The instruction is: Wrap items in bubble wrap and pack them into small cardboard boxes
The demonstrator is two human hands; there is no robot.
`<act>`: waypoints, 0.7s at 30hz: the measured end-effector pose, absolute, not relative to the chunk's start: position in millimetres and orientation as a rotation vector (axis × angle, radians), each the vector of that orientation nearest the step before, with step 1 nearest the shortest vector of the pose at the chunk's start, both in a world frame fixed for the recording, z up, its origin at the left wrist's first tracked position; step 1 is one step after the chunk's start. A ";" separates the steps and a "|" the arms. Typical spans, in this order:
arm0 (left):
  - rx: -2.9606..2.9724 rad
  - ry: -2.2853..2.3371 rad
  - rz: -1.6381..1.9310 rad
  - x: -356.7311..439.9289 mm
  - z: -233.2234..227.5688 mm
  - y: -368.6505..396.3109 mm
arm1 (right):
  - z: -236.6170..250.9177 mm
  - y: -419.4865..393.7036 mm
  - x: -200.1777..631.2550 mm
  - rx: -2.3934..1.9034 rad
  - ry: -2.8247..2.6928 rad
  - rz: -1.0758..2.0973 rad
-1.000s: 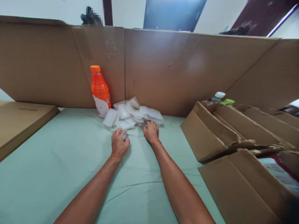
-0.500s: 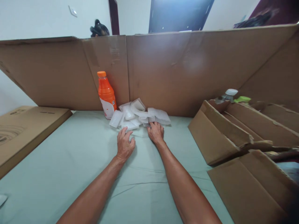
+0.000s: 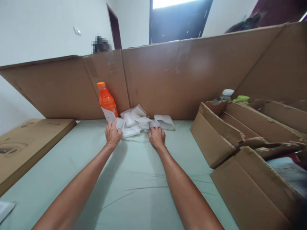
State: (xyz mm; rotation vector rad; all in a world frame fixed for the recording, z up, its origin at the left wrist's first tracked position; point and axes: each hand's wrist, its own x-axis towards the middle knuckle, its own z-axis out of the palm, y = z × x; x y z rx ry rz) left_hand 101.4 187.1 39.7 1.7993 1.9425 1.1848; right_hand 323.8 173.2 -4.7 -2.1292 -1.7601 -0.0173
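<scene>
A loose pile of white bubble wrap pieces (image 3: pixel 130 131) lies against the upright cardboard at the back of the table. At the pile's left end, my left hand (image 3: pixel 112 134) has its fingers stretched forward and thumb apart, touching or very near a piece. Just behind those fingers stands an orange bottle (image 3: pixel 107 101) with an orange cap and a white label low down. My right hand (image 3: pixel 156 137) rests at the pile's front right, fingers curled onto the wrap's edge, tips partly hidden. A looser, rumpled piece (image 3: pixel 165 121) sticks out beyond it on the right.
A tall cardboard wall (image 3: pixel 163 80) closes off the back. Open cardboard boxes (image 3: pixel 216 140) stand on the right, one holding bottles with a white cap (image 3: pixel 227 92) and a green cap (image 3: pixel 241 98). A flat carton (image 3: pixel 31 143) lies at the left. People's heads show beyond the wall.
My left hand has moved left, from in front of the pile to its left end beside the orange bottle. My right hand stays at the wrap. The camera view has shifted slightly.
</scene>
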 end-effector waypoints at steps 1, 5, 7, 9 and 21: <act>1.742 1.945 1.175 100.6 41.2 191.7 | -5.6 173.8 324.5 -2.124 -1.756 -0.018; 1.425 1.887 1.162 95.5 43.4 200.5 | -9.0 175.9 326.4 -2.114 -1.749 -0.034; 1.246 1.798 1.188 90.3 49.1 192.4 | -9.6 176.2 326.8 -2.112 -1.748 -0.042; 1.093 1.665 1.216 82.4 57.3 168.9 | -9.0 176.0 326.7 -2.105 -1.750 -0.045; 0.606 1.375 0.992 -31.7 -0.1 -139.1 | -3.5 177.5 319.0 -2.128 -1.792 0.014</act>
